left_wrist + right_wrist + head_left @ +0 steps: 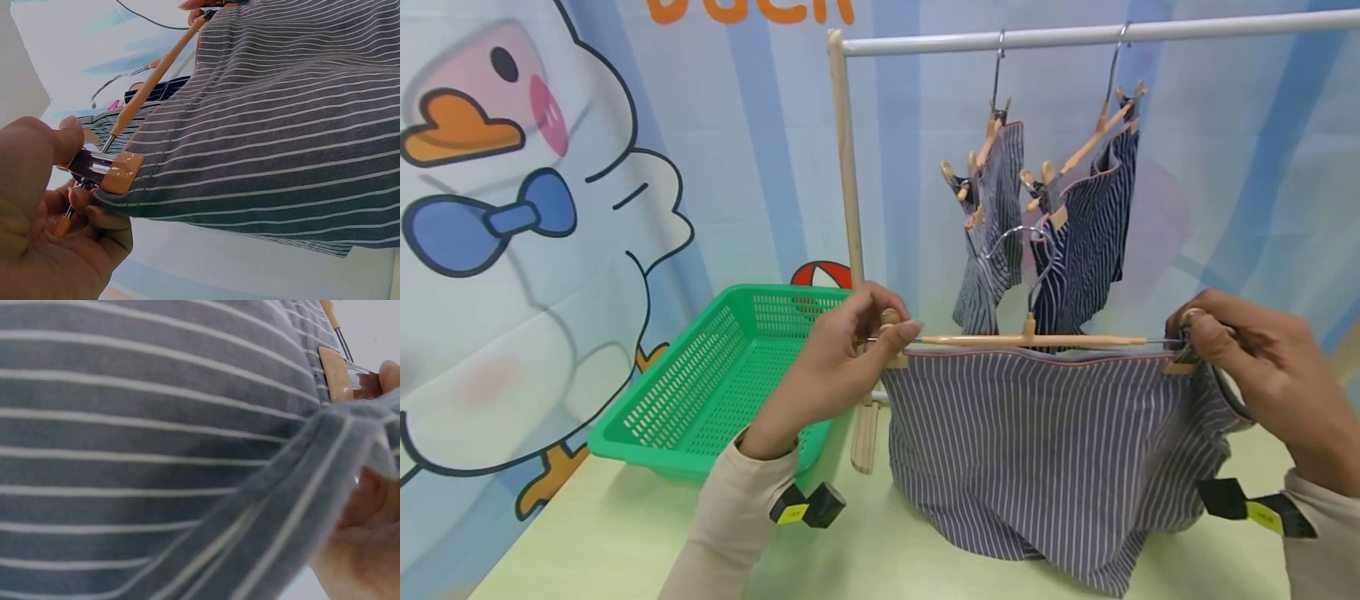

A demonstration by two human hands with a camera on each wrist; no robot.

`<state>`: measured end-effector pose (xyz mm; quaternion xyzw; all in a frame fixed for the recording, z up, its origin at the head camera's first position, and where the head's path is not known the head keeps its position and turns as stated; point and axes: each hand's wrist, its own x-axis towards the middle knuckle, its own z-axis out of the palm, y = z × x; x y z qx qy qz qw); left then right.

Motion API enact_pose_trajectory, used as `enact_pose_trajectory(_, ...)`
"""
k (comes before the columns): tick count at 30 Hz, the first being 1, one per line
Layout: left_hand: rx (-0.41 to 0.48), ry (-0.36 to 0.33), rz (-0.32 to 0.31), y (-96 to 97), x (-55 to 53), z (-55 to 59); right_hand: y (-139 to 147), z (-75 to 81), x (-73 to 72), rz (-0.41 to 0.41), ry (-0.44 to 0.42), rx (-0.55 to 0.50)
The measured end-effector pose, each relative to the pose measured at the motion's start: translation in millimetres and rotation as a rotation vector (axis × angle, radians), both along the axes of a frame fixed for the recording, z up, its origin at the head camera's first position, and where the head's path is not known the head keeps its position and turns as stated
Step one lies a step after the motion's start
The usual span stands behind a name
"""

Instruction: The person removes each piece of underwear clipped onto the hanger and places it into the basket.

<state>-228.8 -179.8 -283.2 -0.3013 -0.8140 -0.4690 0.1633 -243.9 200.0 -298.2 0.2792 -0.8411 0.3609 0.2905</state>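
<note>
A grey garment (1037, 442) with white pinstripes hangs from a wooden clip hanger (970, 340), its hook pointing up. In the head view, my left hand (850, 358) pinches the clip at the hanger's left end. That clip (125, 172) bites the garment's top edge in the left wrist view. At the other end, my right hand (1262, 358) grips the second clip, thumb over its top. A fold of cloth at the right corner droops beside the right hand and covers part of it in the right wrist view. The right clip (337, 375) overlaps the waist edge there.
Behind the hanger stands a rack with a white rail (917, 45) and a wooden post (847, 167). Two striped garments (1093, 225) hang from it on clip hangers. A green plastic basket (662, 462) sits at left on the pale table (572, 533).
</note>
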Motion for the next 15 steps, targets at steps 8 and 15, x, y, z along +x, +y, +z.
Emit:
enact_pose_trajectory(8, -0.002, 0.012, 0.007, -1.1, -0.9, -0.4, -1.0, -0.2, -4.1, -0.006, 0.000, -0.007)
enact_pose_trajectory(15, -0.004, 0.022, 0.015, -1.0, -2.7, -0.9, -0.8, -1.0, -5.1, -0.013, -0.007, -0.023)
